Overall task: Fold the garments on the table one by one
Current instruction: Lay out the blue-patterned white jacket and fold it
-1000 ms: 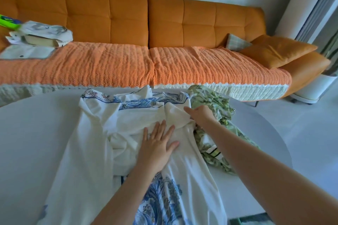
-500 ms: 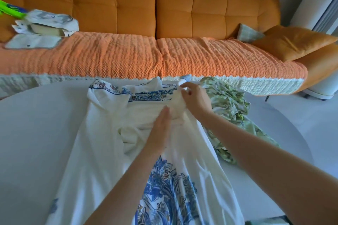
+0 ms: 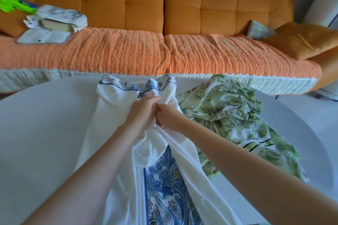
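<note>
A white garment with blue floral print (image 3: 109, 115) lies lengthwise down the middle of the round white table (image 3: 42, 124). Its patterned hem reaches the table's far edge. My left hand (image 3: 142, 113) and my right hand (image 3: 169, 117) meet at the garment's middle, both gripping bunched white fabric that rises in a fold between them. A green leaf-print garment (image 3: 228, 113) lies crumpled on the table just right of my right hand.
An orange sofa (image 3: 164, 51) runs along the far side of the table. Folded pale garments (image 3: 54, 23) are stacked on its left seat, and an orange cushion (image 3: 301, 40) rests at its right end. White floor shows at the far right.
My left hand went from lying flat on the white garment to gripping it beside my right hand. The right hand drew fabric in from the right edge toward the middle.
</note>
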`<state>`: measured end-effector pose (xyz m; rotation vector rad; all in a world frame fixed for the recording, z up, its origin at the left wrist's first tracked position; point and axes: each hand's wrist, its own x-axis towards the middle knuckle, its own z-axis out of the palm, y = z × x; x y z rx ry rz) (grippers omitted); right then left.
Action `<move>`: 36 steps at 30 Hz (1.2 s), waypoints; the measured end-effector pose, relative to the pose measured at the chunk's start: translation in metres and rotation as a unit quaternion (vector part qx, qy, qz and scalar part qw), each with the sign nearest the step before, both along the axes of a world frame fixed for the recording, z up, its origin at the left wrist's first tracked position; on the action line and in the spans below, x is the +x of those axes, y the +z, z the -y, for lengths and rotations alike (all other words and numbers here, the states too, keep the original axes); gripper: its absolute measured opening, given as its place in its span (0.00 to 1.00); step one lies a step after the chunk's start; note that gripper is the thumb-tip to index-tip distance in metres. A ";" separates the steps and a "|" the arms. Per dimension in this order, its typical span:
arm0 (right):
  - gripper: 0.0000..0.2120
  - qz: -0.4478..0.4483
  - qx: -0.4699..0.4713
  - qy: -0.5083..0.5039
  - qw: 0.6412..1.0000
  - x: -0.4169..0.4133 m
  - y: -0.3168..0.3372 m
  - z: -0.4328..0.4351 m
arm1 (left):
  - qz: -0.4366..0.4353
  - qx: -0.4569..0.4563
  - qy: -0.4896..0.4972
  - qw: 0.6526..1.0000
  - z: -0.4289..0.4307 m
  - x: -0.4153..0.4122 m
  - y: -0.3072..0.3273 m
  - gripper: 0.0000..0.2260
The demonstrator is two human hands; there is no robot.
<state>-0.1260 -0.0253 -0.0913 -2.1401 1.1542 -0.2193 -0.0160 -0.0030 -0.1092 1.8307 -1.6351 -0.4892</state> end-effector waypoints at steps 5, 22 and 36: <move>0.16 0.154 0.161 -0.081 0.972 -0.043 0.001 -0.014 | 0.268 0.141 -0.055 0.952 0.027 0.004 -0.003 0.21; 0.25 -0.129 0.013 0.090 0.987 -0.116 0.002 -0.095 | 0.212 0.045 -0.145 0.965 -0.046 -0.046 0.014 0.18; 0.13 -0.062 0.031 0.017 0.997 -0.161 0.012 -0.166 | 0.238 0.011 -0.233 0.943 -0.155 -0.057 0.013 0.12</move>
